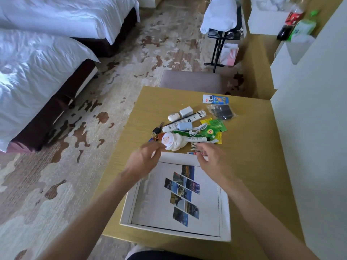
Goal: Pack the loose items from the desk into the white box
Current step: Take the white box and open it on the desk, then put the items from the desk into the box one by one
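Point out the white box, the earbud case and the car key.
white box [125, 210]: head view, on its left wall.
earbud case [173, 117]: head view, middle of its lid.
car key [156, 130]: head view, on the black fob.

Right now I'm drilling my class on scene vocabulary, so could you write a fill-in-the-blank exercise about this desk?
1. The white box lies on the ____ desk.
2. Both hands, left hand and right hand, hover at the box's ____ edge.
3. The loose items, such as the keys, lie ____ the box.
4. The floor of the box shows a collage of ____.

Missing words: wooden; far; outside; photos
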The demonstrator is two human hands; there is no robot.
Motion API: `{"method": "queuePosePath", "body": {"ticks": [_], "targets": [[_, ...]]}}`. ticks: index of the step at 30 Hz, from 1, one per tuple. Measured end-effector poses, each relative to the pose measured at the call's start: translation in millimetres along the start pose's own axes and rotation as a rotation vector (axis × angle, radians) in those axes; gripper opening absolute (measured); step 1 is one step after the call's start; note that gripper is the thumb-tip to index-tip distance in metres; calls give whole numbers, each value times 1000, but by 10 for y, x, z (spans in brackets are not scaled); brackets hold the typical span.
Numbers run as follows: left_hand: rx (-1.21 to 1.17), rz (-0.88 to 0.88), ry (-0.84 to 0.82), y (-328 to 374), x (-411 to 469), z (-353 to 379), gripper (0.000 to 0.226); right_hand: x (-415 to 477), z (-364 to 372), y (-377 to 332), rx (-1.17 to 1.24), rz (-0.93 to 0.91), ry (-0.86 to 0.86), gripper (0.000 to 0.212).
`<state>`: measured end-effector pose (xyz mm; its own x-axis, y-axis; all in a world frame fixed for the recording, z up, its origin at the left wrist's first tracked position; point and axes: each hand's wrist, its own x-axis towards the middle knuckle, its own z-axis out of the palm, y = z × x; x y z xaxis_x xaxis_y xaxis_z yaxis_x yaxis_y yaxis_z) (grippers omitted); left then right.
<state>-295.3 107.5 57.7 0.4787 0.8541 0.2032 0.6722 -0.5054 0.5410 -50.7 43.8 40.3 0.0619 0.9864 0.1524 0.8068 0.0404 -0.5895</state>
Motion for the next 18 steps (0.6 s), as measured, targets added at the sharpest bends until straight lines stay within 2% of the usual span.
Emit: {"method": "queuePosePath", "body": {"ticks": [2, 5, 7, 9, 11, 14, 16, 18], "targets": [[-34, -111, 10, -142, 190, -51, 20, 251, -26, 57, 3, 33, -55, 27], [-54, -267, -157, -426, 502, -8, 23, 617, 58, 163, -76, 128, -233, 30], [-30, -303, -287, -596, 693, 95, 26, 805, 160, 219, -204, 185, -354, 38], [31, -287, -441, -713, 877, 257, 39, 917, 286, 301, -343, 235, -460, 45], [129, -233, -575, -774, 1053, 443, 61, 985, 397, 419, -456, 288, -548, 48], [190, -149, -684, -780, 1240, 722, 89, 1013, 491, 561, -533, 370, -629, 47], [244, -143, -730, -788, 1313, 874, 93, 1032, 525, 599, -516, 409, -634, 47], [322, -132, -744, -782, 1355, 984, 88, 1059, 544, 604, -487, 443, -631, 46]]}}
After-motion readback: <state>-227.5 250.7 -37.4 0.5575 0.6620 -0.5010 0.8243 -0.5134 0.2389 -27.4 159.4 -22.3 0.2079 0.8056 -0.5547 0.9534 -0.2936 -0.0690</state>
